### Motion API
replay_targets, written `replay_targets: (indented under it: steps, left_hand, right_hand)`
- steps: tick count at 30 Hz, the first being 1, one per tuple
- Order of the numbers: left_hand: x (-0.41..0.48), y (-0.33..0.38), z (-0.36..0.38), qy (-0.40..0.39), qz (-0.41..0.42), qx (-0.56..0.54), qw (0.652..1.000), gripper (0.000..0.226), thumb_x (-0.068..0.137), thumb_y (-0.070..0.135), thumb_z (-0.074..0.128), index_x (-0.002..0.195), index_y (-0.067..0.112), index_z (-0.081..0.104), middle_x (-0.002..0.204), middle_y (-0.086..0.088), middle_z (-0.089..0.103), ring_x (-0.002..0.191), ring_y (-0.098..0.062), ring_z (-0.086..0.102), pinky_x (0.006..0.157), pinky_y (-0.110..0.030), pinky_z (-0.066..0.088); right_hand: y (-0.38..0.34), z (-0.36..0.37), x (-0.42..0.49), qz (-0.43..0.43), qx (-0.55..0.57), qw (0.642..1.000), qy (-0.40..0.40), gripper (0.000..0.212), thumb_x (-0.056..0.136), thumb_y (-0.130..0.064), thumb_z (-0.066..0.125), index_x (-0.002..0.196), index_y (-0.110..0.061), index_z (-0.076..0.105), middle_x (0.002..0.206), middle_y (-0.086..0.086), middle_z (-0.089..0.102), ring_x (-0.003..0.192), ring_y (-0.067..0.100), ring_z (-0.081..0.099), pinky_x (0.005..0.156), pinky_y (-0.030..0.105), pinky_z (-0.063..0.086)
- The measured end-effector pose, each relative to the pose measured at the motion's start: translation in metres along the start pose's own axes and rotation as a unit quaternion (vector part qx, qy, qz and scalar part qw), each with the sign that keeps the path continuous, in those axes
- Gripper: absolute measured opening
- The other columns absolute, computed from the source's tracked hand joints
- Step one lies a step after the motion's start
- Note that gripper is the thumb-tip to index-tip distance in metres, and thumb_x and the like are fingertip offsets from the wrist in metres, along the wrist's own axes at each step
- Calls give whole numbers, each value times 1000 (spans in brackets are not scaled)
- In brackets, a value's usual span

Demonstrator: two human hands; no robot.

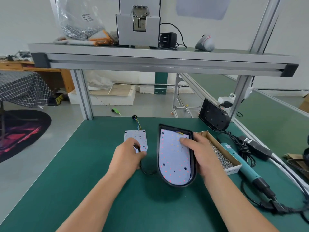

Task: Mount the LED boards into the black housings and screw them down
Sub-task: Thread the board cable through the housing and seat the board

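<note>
A right-hand forefinger [184, 140] presses flat on the far end of an LED board [173, 158] seated inside a black housing [193, 171], while the thumb and remaining fingers of the right hand [202, 154] wrap the housing's right wall, apparently to hold the board down and keep the shell from sliding on the green bench mat [83, 181]. The housing lies open side up at the centre of the bench, rounded end toward the worker.

To its left, the left hand [127, 156] rests with curled fingers over the near end of a 2nd, smaller LED board [136, 138] that lies bare on the mat. The fingertips pinch at something by the board's near edge, possibly the thin black cable [145, 170] looping out beneath the palm; the view does not settle whether the grip is closed on the cable or the board. Coloured leads [138, 125] run from the far end of this board to a small black fitting.

Just right of the housing stands an open cardboard box of screws [222, 158], within easy reach, and beyond it a teal electric screwdriver [242, 164] lies unheld with its cord trailing. A 2nd black housing [214, 114] leans against the frame upright at far right. No screw appears driven yet, so the board is likely being aligned before fastening.
</note>
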State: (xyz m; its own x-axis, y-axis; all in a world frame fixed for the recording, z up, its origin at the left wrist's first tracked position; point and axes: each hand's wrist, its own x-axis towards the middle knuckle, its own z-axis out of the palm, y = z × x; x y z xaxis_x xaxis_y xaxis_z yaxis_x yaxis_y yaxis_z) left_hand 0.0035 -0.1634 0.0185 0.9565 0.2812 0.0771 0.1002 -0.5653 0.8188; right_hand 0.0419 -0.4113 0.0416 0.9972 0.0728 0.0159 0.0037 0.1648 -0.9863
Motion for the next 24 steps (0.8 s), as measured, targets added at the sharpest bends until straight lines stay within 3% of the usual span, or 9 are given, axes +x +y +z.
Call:
replay_targets:
  steps: [3,5,8,12,14,17,20,24]
  left_hand:
    - [-1,3,5,14,5,-16,1000,14,87,38,69,86,28,60,70,5,70,48,-11,65,48,-29,48]
    - [0,2,6,-1,12,-20,1000,15,88,37,57,83,25,64,67,3,71,52,-7,61,56,-32,48]
    - [3,-3,4,-18,-12,-53,998,24,99,27,58,78,17,66,72,-6,70,63,-17,60,65,-36,48]
    - [6,-3,-1,-59,-102,-188,975,19,92,21,58,82,6,65,72,-2,75,51,-28,64,56,-32,45]
    - [7,-5,-4,-50,-107,-139,983,19,94,24,54,91,9,66,79,0,78,55,-27,65,56,-32,47]
    - [7,-13,-12,-16,-33,41,998,14,99,36,48,101,36,62,76,7,73,64,-16,67,59,-32,51]
    - [4,-15,-20,7,43,196,980,13,98,49,46,109,48,53,76,14,67,62,-8,62,54,-28,44]
    - [6,-15,-21,34,32,233,971,55,88,83,29,94,40,62,78,17,65,70,-5,64,61,-29,47]
  right_hand:
    - [1,9,-6,-7,-97,993,-65,30,76,-19,76,106,-13,77,104,9,80,93,28,77,82,40,61]
    - [2,14,-7,-4,-151,985,-83,26,82,-16,77,107,-13,76,103,4,81,95,24,78,84,37,61]
    - [4,14,-9,27,-220,971,-91,18,90,-9,75,106,-17,74,100,-1,80,93,20,76,86,38,59]
    - [4,13,-10,34,-353,931,-81,22,87,-29,77,105,-23,67,102,-4,74,93,14,71,79,34,54]
    - [5,13,-9,21,-418,904,-85,25,88,-38,75,106,-27,62,102,-7,70,94,12,68,79,35,53]
    - [8,11,-6,12,-491,866,-97,29,91,-47,68,110,-28,57,102,-7,67,96,15,65,87,38,53]
    - [12,7,-4,10,-521,847,-99,40,93,-53,65,121,-27,53,107,-7,66,100,18,64,87,37,52]
    - [13,8,-3,4,-495,866,-74,37,90,-48,69,117,-28,52,100,-9,64,91,11,62,74,32,48]
